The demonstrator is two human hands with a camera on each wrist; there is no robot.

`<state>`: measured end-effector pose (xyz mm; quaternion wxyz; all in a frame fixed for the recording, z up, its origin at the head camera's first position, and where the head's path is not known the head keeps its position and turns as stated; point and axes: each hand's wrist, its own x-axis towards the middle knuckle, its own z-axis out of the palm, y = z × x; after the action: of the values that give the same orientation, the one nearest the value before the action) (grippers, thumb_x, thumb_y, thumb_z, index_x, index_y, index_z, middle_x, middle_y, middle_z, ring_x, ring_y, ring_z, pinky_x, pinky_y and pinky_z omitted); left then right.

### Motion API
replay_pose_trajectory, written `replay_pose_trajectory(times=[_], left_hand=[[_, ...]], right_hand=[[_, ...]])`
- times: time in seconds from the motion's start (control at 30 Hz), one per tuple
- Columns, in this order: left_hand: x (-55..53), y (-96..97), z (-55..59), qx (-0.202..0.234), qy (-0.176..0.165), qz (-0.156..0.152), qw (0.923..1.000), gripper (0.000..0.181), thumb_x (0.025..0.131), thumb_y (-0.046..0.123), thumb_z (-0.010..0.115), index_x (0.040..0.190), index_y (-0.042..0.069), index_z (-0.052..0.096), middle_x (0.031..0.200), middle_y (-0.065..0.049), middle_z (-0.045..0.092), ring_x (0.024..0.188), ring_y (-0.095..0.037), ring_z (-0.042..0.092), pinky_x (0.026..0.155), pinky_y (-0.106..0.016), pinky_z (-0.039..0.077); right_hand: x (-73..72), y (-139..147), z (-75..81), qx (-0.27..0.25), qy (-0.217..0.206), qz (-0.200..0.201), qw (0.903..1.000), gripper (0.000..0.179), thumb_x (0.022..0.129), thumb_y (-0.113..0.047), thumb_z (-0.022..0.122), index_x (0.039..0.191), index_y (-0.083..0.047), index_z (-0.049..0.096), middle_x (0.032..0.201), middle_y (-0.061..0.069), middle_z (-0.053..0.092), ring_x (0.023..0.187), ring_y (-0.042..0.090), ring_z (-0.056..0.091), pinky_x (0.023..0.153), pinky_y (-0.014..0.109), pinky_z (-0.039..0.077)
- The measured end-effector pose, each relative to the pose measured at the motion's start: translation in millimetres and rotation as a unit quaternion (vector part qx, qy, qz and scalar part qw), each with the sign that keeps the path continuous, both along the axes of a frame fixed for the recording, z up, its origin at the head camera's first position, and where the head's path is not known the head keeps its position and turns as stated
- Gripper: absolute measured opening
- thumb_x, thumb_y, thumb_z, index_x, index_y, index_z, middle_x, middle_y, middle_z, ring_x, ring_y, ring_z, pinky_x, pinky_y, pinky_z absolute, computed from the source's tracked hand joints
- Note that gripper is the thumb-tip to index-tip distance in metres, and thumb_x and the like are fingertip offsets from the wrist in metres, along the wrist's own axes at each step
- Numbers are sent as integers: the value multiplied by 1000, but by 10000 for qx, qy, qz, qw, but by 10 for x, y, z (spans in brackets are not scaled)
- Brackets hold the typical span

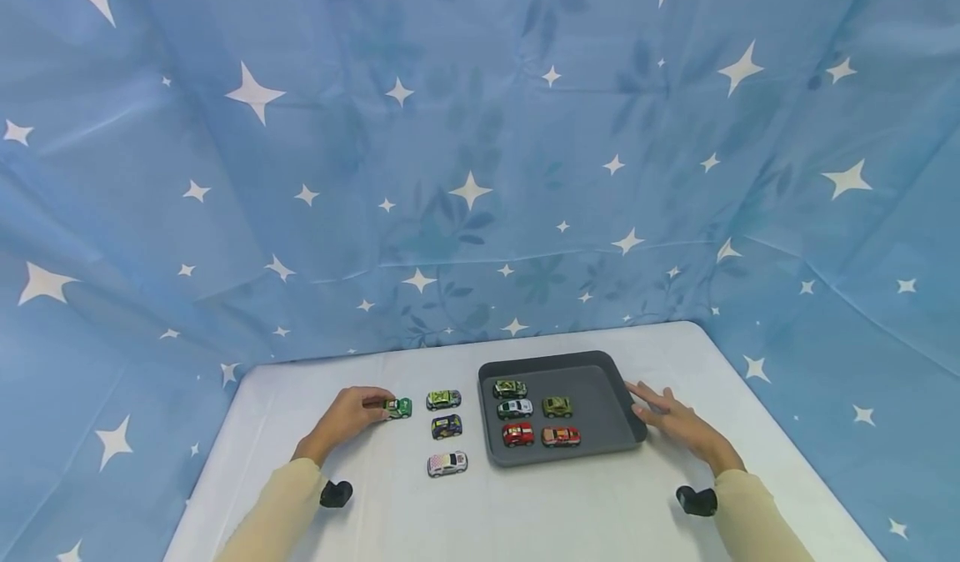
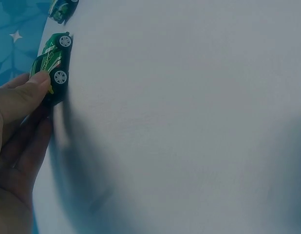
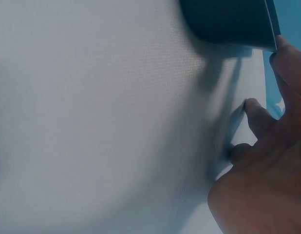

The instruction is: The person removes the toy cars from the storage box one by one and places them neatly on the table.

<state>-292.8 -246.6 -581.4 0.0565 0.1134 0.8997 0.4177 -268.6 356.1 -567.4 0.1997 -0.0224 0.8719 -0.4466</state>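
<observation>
On the left half of the table, my left hand (image 1: pixel 347 416) pinches a small green toy car (image 1: pixel 401 408). In the left wrist view the thumb presses one side of that car (image 2: pixel 54 61), with the other fingers behind it. A dark grey tray (image 1: pixel 611 403) lies right of the middle. Several toy cars stand in its left part, among them a red one (image 1: pixel 518 435) and an olive one (image 1: pixel 557 407). My right hand (image 1: pixel 681 427) is at the tray's right side, fingers extended, fingertips right at the rim, as the tray corner (image 3: pixel 228 22) in the right wrist view shows.
Between the left hand and the tray, three toy cars stand in a column: a lime green one (image 1: pixel 444 399), a dark blue one (image 1: pixel 447 427) and a white one (image 1: pixel 447 464). The white table (image 1: pixel 525 512) meets a blue star-patterned cloth (image 1: pixel 480 212) at the back and sides.
</observation>
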Motion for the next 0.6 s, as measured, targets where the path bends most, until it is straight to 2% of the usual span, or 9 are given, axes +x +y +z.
replay_pose_trajectory(times=[0.3, 0.4, 0.5, 0.6], left_hand=[[28, 8, 45, -22, -30, -94, 9999, 25, 94, 2, 81, 118, 2, 80, 120, -13, 77, 117, -35, 72, 103, -53, 55], [37, -4, 62, 37, -101, -181, 9998, 33, 96, 8, 80, 127, -2, 75, 126, -17, 75, 122, -38, 69, 106, -54, 54], [36, 1, 85, 102, -157, -126, 9997, 44, 98, 17, 79, 136, -2, 70, 133, -18, 72, 126, -40, 67, 107, -55, 53], [11, 39, 121, 118, -76, -18, 9999, 51, 100, 23, 78, 144, -1, 66, 139, -19, 69, 128, -40, 65, 107, -56, 53]], right_hand=[[17, -18, 32, -11, -9, 22, 10000, 72, 110, -40, 59, 167, -5, 33, 173, 29, 7, 153, 54, -26, 108, 78, -27], [15, -21, 29, 12, -15, 9, 10000, 72, 110, -40, 59, 167, -5, 33, 173, 29, 7, 153, 54, -26, 109, 78, -27], [19, -23, 33, 28, -7, 8, 10000, 72, 110, -39, 59, 168, -6, 32, 173, 30, 8, 153, 55, -25, 109, 80, -25], [24, -24, 52, 20, 76, 15, 10000, 73, 110, -37, 60, 169, -7, 30, 172, 31, 9, 153, 59, -22, 108, 84, -20]])
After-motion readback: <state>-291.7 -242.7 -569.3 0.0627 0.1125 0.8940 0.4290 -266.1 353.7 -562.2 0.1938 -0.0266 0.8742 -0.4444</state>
